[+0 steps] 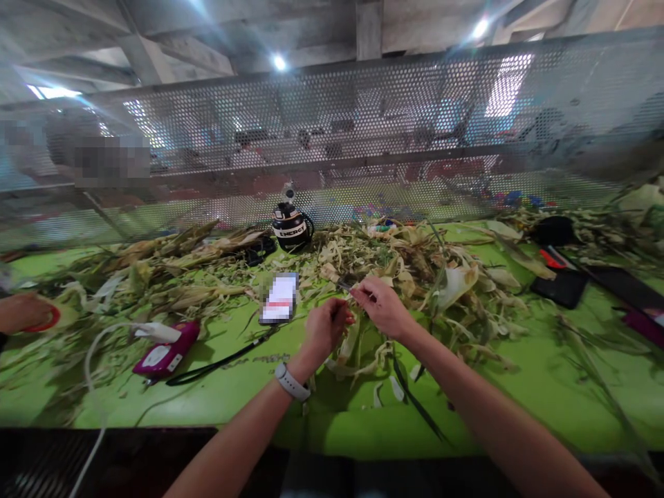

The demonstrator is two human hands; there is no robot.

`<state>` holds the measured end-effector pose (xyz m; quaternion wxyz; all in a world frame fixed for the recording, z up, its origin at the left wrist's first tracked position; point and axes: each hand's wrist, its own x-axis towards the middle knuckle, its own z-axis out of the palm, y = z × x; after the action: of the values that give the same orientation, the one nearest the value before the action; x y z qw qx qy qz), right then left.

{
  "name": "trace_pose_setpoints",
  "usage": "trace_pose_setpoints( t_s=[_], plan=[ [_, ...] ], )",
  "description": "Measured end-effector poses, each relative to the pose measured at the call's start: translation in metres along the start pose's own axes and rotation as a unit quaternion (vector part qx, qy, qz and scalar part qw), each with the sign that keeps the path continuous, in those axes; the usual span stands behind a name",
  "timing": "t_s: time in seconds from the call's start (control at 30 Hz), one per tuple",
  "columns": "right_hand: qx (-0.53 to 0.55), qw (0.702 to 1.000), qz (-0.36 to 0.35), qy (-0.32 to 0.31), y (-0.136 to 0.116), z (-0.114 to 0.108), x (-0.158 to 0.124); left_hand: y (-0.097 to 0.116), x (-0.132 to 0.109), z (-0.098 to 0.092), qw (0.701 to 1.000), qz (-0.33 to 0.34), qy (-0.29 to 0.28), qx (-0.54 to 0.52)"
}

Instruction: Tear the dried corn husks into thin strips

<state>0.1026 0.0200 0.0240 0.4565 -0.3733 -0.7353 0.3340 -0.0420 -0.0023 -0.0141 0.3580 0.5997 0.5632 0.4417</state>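
Note:
My left hand (pixel 326 328), a white watch on its wrist, is closed round pale corn husk strips (pixel 353 349) that hang down from it onto the green table (pixel 519 387). My right hand (pixel 381 304) is pinched on the upper end of the same husk bundle, close beside the left hand. What sits inside the husks is hidden by my fingers. A heap of dry husks and leaves (pixel 415 266) lies just behind both hands.
A phone (pixel 280 297) lies left of my hands, with a magenta device (pixel 164 349), white cable and black lanyard further left. A black "ENERGY" jug (pixel 290 225) stands at the back before a perforated metal screen (pixel 363 124). Another person's hand (pixel 23 311) is at far left. Dark pouches (pixel 565 285) lie at right.

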Motion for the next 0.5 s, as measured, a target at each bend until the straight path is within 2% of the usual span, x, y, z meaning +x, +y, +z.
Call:
trace_pose_setpoints(
  t_s=[0.1, 0.23, 0.3, 0.37, 0.43, 0.5],
  plan=[
    [0.115, 0.992, 0.046, -0.004, 0.004, 0.005, 0.0, -0.004, 0.0, 0.0, 1.0, 0.007, -0.015, -0.021],
    [0.29, 0.943, 0.164, 0.007, 0.003, 0.016, -0.004, -0.006, -0.001, 0.0, 0.992, 0.062, 0.001, 0.111],
    [0.316, 0.931, 0.181, 0.018, 0.0, 0.019, -0.007, -0.007, -0.001, 0.001, 0.983, 0.092, -0.002, 0.158],
    [0.308, 0.935, 0.177, 0.017, -0.003, 0.02, -0.008, -0.008, -0.002, 0.002, 0.976, 0.106, -0.002, 0.188],
    [0.307, 0.936, 0.173, 0.014, -0.004, 0.018, -0.008, -0.01, -0.003, 0.002, 0.975, 0.105, 0.001, 0.196],
    [0.34, 0.921, 0.185, 0.036, -0.003, 0.015, -0.005, -0.011, -0.005, 0.002, 0.98, 0.099, 0.008, 0.174]
  ],
)
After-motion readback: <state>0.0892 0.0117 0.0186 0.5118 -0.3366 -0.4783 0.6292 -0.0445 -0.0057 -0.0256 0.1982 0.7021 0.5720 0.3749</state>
